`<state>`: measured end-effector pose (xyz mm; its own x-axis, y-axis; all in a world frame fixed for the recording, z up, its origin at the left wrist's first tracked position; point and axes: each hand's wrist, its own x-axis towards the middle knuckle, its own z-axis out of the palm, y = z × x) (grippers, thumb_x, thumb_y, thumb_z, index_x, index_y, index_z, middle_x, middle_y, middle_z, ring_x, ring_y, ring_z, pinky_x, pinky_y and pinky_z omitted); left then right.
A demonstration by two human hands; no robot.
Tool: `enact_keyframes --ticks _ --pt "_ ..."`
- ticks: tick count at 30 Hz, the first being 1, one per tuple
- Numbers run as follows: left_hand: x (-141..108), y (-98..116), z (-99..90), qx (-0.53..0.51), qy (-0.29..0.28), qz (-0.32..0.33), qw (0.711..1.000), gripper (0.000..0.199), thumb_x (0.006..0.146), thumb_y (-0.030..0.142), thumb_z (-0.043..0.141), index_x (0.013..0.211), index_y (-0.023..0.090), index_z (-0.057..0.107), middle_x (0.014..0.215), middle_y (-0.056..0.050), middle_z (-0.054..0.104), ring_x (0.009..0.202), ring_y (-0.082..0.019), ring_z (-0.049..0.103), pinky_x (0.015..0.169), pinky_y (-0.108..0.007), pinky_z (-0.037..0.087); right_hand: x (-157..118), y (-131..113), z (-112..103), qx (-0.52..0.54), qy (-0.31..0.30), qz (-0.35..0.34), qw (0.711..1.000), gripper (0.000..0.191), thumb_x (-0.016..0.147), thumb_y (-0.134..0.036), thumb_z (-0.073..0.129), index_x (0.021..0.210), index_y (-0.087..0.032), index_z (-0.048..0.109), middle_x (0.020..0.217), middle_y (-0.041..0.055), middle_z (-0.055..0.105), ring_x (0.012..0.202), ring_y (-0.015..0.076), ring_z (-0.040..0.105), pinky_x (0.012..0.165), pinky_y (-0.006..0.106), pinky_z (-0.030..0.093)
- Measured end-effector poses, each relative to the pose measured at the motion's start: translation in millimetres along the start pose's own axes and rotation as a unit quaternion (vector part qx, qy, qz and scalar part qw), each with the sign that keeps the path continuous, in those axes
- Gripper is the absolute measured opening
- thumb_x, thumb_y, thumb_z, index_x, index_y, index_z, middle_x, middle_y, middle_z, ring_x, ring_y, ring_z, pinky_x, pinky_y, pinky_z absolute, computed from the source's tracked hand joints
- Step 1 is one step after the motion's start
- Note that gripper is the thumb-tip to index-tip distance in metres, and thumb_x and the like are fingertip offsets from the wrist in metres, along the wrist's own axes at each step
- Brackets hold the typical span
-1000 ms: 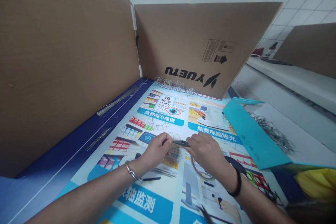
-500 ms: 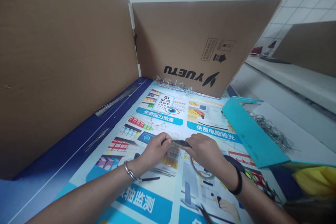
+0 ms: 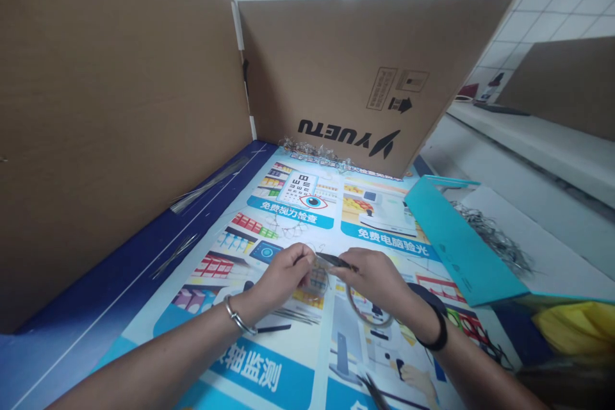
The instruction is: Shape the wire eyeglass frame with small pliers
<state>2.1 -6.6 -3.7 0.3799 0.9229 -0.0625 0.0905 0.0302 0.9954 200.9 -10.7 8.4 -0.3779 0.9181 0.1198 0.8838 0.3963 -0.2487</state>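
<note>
The left hand (image 3: 288, 273) pinches thin wire (image 3: 320, 247) between narrowed fingers above the worktop (image 3: 122, 301). The right hand (image 3: 377, 277) is wrapped around pliers (image 3: 336, 261), their tips at the left fingers; contact with the wire is unclear. A ring (image 3: 380, 323) lies under the right wrist.

A blue-and-white printed sheet (image 3: 257, 368) covers the work surface, two wire bundles (image 3: 211, 184) laid along its dark left border. A wire tangle (image 3: 317, 152) lines the far edge, at the foot of a cardboard panel (image 3: 360, 45). Nearer lie a ring (image 3: 378, 324), straight wires (image 3: 298, 316) and a tool (image 3: 373, 392) (its near end out of view); a teal box (image 3: 456, 246) sits at right.
</note>
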Motion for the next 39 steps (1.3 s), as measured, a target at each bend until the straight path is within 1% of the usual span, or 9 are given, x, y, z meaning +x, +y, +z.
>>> enact_keyframes --ticks 8,14,18,21,24,27,31,34,39 --pt "0 2 -0.1 -0.027 0.001 -0.018 0.999 0.018 0.082 0.032 0.046 0.072 0.017 0.050 0.054 0.003 0.049 0.051 -0.009 0.044 0.053 -0.021 0.034 0 2 1 -0.009 0.016 -0.015 1.000 0.038 0.087 -0.047 0.044 0.063 -0.019 0.056 0.062 0.0000 0.059 0.059 0.0116 0.053 0.052 0.023 0.027" --pt "1 0 0.4 -0.048 -0.007 -0.022 0.999 0.018 0.080 0.033 0.050 0.075 0.017 0.052 0.054 0.004 0.049 0.050 -0.009 0.043 0.053 -0.021 0.035 0 -1 0 -0.014 0.011 -0.004 1.000 0.036 0.086 -0.045 0.048 0.062 -0.019 0.055 0.061 -0.0008 0.058 0.059 0.0110 0.053 0.052 0.023 0.026" --pt "2 1 1.2 -0.043 -0.006 -0.032 0.999 0.018 0.078 0.033 0.053 0.073 0.016 0.051 0.052 0.004 0.049 0.049 -0.008 0.043 0.052 -0.021 0.035 1 -3 -1 -0.008 0.001 0.001 1.000 0.033 0.084 -0.043 0.050 0.063 -0.019 0.055 0.063 -0.0011 0.058 0.060 0.0108 0.053 0.052 0.022 0.025" --pt "2 3 1.2 -0.059 0.021 -0.031 0.998 0.019 0.078 0.033 0.053 0.071 0.016 0.050 0.052 0.004 0.048 0.049 -0.008 0.043 0.051 -0.021 0.034 1 -2 1 -0.003 0.009 0.002 1.000 0.035 0.085 -0.045 0.049 0.062 -0.019 0.054 0.063 -0.0007 0.057 0.061 0.0110 0.052 0.052 0.022 0.026" --pt "1 5 1.6 -0.118 0.082 -0.039 0.989 0.019 0.077 0.033 0.054 0.070 0.017 0.046 0.052 0.005 0.047 0.048 -0.008 0.042 0.050 -0.020 0.033 1 -2 4 0.002 0.036 0.006 0.999 0.036 0.084 -0.048 0.048 0.064 -0.019 0.054 0.065 -0.0001 0.056 0.062 0.0118 0.051 0.053 0.022 0.029" --pt "0 8 3.1 -0.183 0.134 -0.046 0.973 0.021 0.077 0.036 0.056 0.072 0.018 0.045 0.054 0.005 0.047 0.049 -0.008 0.044 0.052 -0.020 0.035 -1 -6 7 0.015 0.075 -0.002 0.997 0.035 0.082 -0.050 0.051 0.066 -0.019 0.053 0.067 0.0007 0.057 0.064 0.0132 0.051 0.056 0.023 0.032" --pt "-3 11 6.7 -0.235 0.155 -0.048 0.958 0.025 0.075 0.039 0.059 0.072 0.018 0.045 0.056 0.005 0.047 0.050 -0.007 0.044 0.052 -0.020 0.035 -6 -18 10 0.017 0.127 -0.063 0.990 0.036 0.082 -0.050 0.052 0.067 -0.018 0.055 0.066 0.0031 0.057 0.068 0.0151 0.052 0.061 0.025 0.035" --pt "-5 12 9.6 -0.256 0.159 -0.053 0.952 0.027 0.074 0.039 0.060 0.071 0.018 0.044 0.056 0.005 0.047 0.051 -0.007 0.044 0.053 -0.020 0.035 -8 -23 11 0.014 0.148 -0.105 0.983 0.035 0.082 -0.049 0.053 0.067 -0.018 0.056 0.065 0.0031 0.056 0.066 0.0149 0.050 0.062 0.026 0.035" --pt "-6 9 14.5 -0.279 0.189 -0.051 0.940 0.026 0.074 0.037 0.060 0.071 0.018 0.043 0.058 0.005 0.047 0.054 -0.007 0.044 0.054 -0.020 0.036 -10 -26 16 0.003 0.160 -0.117 0.980 0.033 0.081 -0.048 0.055 0.067 -0.017 0.056 0.066 0.0035 0.056 0.068 0.0157 0.049 0.064 0.028 0.035"
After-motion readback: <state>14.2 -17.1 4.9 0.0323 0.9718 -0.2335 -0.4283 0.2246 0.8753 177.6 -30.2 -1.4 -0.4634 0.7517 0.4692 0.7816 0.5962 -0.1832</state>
